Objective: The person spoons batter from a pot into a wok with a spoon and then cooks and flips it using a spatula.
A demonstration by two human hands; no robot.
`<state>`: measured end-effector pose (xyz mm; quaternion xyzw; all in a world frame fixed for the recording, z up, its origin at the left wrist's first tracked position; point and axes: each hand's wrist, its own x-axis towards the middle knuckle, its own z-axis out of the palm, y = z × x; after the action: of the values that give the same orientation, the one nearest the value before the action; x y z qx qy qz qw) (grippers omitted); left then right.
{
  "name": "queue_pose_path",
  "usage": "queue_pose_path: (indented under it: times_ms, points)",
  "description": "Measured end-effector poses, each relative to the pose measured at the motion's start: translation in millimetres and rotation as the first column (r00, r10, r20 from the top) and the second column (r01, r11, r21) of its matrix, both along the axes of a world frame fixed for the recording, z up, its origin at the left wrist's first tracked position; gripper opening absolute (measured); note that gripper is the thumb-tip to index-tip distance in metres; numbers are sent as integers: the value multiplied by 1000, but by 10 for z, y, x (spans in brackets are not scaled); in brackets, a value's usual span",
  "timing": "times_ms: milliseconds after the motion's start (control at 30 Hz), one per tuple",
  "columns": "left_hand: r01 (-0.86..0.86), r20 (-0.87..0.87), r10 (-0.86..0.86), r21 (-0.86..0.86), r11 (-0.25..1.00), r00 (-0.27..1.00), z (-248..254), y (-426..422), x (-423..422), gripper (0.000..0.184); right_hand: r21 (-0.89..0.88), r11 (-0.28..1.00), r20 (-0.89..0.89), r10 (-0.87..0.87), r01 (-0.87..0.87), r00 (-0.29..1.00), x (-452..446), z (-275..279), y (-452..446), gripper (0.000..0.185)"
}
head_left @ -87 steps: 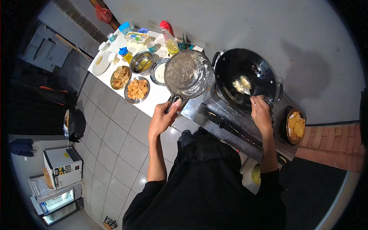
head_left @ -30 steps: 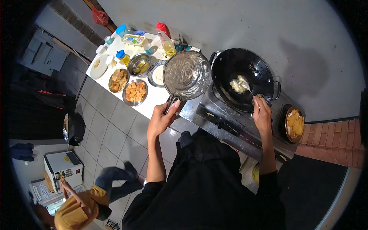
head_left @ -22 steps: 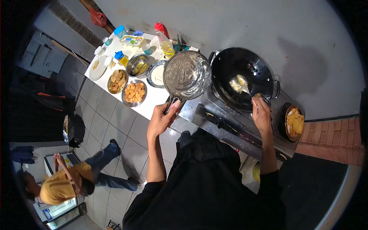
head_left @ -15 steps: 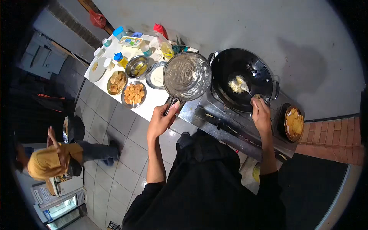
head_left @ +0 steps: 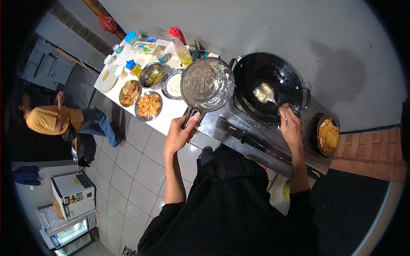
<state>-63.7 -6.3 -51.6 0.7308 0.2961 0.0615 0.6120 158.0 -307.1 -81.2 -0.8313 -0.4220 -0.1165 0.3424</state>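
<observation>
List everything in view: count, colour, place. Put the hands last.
Stove: one, silver-grey, centre right
Wok: one, black, on stove
Frying food: one clump, pale yellow, in wok
Utensil: one, silver, reaching into wok
Pan: one, dark grey, left of wok
Fried pieces: several, golden, stove's right end
Table: one, white, left of stove
Round dishes: four, metallic, on table
Food cubes: many, orange, in one dish
Plate: one, white, table's left end
Squeeze bottle: one, red, table's back
Small containers: several, mixed colours, on table
Hanging bag: one, red, upper left
Person: one, yellow top, far left
Boxy appliance: one, white, lower left
Left hand: one, bare, gripping pan
Right hand: one, bare, holding utensil
</observation>
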Motion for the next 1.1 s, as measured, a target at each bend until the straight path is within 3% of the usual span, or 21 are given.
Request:
queue_pose_path:
  times_ms: [400, 600, 667, 900, 1100]
  points:
    - [-18, -27, 18, 4, 1000, 999, 9, -33, 36, 44, 191, 979, 60, -77, 64, 995, -55, 169, 31, 20]
    - [-33, -28, 33, 3, 999, 999, 22, -7, 84, 43, 133, 989, 71, -75, 65, 995, -27, -229, -34, 21]
    - [-25, -45, 25, 0, 1000, 999, -26, -55, -3, 43, 99, 990, -20, -101, 102, 995, -98, -179, -86, 19]
    - [-25, -17, 25, -28, 999, 1000, 0, -18, 78, 42, 114, 991, 24, -69, 66, 997, -53, -76, -23, 17]
    - [-23, -30, 22, -23, 999, 999, -8, 15, 91, 42, 22, 1000, -35, -6, 7, 999, -47, -46, 10, 18]
